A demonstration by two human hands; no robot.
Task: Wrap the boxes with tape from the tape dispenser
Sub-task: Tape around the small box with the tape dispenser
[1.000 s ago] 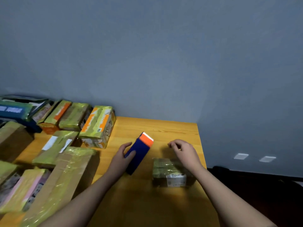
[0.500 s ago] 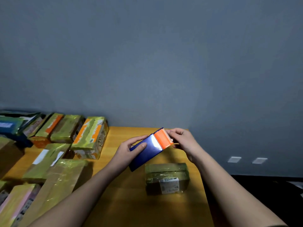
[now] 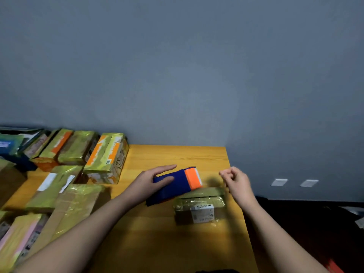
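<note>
Glossy taped box (image 3: 199,207), wooden table (image 3: 161,243)

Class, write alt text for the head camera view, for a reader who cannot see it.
A person's left hand holds a blue and orange tape dispenser over a small taped box on a wooden table, while the right hand hovers, fingers curled. Taped boxes crowd the table's left side.

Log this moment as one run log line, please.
left hand grips blue and orange tape dispenser | dispenser's orange end at small taped box | right hand apart, fingers curled, tape not discernible | on wooden table
</note>
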